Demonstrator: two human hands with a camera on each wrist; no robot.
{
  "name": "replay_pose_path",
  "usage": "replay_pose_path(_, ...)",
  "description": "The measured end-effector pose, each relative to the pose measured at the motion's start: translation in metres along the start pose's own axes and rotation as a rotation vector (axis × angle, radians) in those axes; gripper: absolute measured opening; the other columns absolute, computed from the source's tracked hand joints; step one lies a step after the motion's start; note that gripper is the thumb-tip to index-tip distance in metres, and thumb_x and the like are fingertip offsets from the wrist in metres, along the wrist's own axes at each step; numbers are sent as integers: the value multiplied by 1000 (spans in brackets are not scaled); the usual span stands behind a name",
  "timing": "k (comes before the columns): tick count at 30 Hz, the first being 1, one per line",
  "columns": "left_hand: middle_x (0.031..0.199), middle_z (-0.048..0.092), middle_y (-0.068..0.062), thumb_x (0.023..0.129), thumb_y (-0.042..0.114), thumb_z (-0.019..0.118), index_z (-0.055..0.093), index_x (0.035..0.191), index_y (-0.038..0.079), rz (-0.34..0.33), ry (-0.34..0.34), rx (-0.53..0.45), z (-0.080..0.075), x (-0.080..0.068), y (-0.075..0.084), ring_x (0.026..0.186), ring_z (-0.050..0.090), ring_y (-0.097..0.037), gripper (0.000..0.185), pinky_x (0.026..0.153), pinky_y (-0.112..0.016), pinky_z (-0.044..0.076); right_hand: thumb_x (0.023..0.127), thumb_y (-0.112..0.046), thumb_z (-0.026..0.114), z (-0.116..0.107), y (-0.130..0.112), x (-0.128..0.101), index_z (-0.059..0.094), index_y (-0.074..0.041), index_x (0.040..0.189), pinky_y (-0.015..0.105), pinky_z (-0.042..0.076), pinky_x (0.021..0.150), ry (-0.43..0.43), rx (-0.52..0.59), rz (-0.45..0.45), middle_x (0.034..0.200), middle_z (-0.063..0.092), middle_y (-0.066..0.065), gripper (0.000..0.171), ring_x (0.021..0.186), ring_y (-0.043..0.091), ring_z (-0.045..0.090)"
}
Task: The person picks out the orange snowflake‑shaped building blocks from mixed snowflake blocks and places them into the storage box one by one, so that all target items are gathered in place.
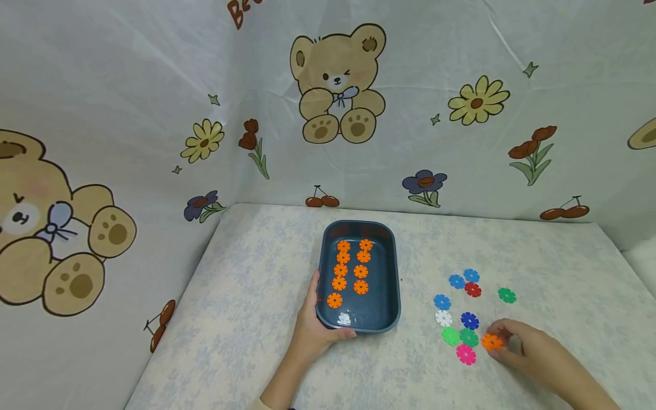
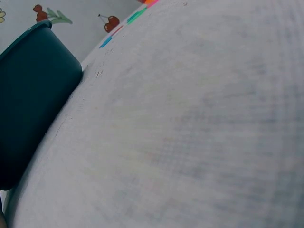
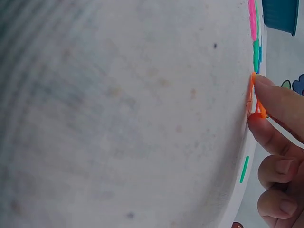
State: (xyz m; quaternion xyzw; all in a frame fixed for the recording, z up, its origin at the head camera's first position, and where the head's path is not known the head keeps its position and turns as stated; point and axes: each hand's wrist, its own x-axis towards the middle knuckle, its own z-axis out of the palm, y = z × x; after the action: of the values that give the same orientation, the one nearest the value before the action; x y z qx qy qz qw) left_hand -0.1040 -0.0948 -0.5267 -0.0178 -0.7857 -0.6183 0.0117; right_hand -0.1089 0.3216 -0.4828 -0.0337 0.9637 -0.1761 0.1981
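Observation:
My left hand [image 1: 314,329] holds a dark blue rectangular tray [image 1: 383,310] at its near left corner, the thumb along the near rim and the fingers at the left side. Inside, several orange notched discs [image 1: 340,270] lie in two columns. My right hand [image 1: 530,350] pinches an orange notched disc [image 1: 492,341] between thumb and forefinger, close over the table; the right wrist view shows this orange disc [image 3: 262,108] edge-on at the fingertips. Just left of it are a green disc [image 1: 468,337], a pink disc [image 1: 466,354] and a dark blue disc [image 1: 470,320].
More loose discs lie on the pale table [image 1: 246,319]: a light green disc [image 1: 450,336], a white disc [image 1: 443,318], a blue disc [image 1: 442,302] with two more blue ones behind, a red disc [image 1: 473,289] and a green disc [image 1: 507,295]. A printed bear cloth [image 1: 410,154] hangs behind.

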Motion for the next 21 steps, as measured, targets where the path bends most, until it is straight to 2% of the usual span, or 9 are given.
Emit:
replay_pose_path(5,164,26,4,58,37,97,12,158,41,-2,0,-4,0,0,0,144,37,-20,131,114,-54,34,71,-47,85,0,-1,-1,72,-13,110,49,57,80,36,-18,-10,106,71,2,53,94,22,61)
replay_pose_path(9,164,27,4,58,36,97,12,158,41,-4,1,1,0,0,0,144,37,-21,131,114,-54,34,69,-51,85,-2,-2,-2,74,-14,109,54,55,85,39,-31,-11,106,72,2,57,97,25,62)
replay_pose_path(11,164,27,4,58,35,97,12,158,40,-3,1,3,0,0,0,144,37,-21,131,114,-54,34,69,-52,84,-4,-3,-2,74,-13,109,55,54,85,44,-36,-11,101,71,0,56,95,23,61)
replay_pose_path(14,164,27,4,58,37,97,12,158,40,-2,1,4,0,0,0,144,37,-20,131,114,-54,34,71,-49,85,-6,-6,-2,74,-13,107,49,55,81,90,-43,-33,95,68,-4,52,90,19,58)
replay_pose_path(16,164,27,3,58,39,97,12,158,41,-1,-1,3,0,0,-1,144,37,-20,131,114,-54,34,72,-44,86,-6,-10,-2,74,-14,106,38,55,75,149,-38,-65,91,65,-6,47,85,15,55)
replay_pose_path(19,163,28,3,57,42,96,11,157,42,-2,-2,2,0,0,-1,143,38,-20,131,114,-53,34,71,-38,88,-6,-21,-2,73,-17,104,24,46,63,247,-15,-132,88,62,-8,41,76,7,48)
replay_pose_path(21,163,29,2,57,43,96,11,157,42,-1,-3,-2,0,0,-1,143,38,-20,131,114,-53,34,71,-36,88,-6,-30,0,72,-18,103,20,39,56,299,16,-179,85,59,-9,39,70,4,43)
